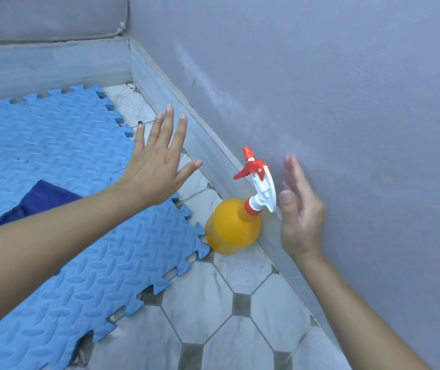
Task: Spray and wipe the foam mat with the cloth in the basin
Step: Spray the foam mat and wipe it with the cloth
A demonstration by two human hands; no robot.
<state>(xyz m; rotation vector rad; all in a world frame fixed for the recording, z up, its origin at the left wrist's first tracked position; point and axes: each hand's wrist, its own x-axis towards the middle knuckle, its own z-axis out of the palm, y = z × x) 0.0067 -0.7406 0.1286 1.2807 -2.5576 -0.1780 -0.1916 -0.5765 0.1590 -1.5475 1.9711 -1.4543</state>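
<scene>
A blue foam mat [53, 145] with jigsaw edges lies on the tiled floor. A dark blue cloth [40, 200] rests on it, partly hidden by my left forearm. An orange spray bottle [231, 227] with a red and white trigger head stands on the tiles between the mat's corner and the skirting. My left hand [157, 166] hovers flat over the mat's right edge, fingers spread and straight. My right hand [299, 209] is just right of the bottle's trigger head, fingers straight, palm facing the bottle, holding nothing. No basin is in view.
A grey wall [347, 102] with a skirting board [208, 148] runs close along the right, meeting another wall at the far corner. White octagonal floor tiles [213, 303] with dark insets fill the foreground. A small dark speck [140, 122] lies on the tiles beyond the mat.
</scene>
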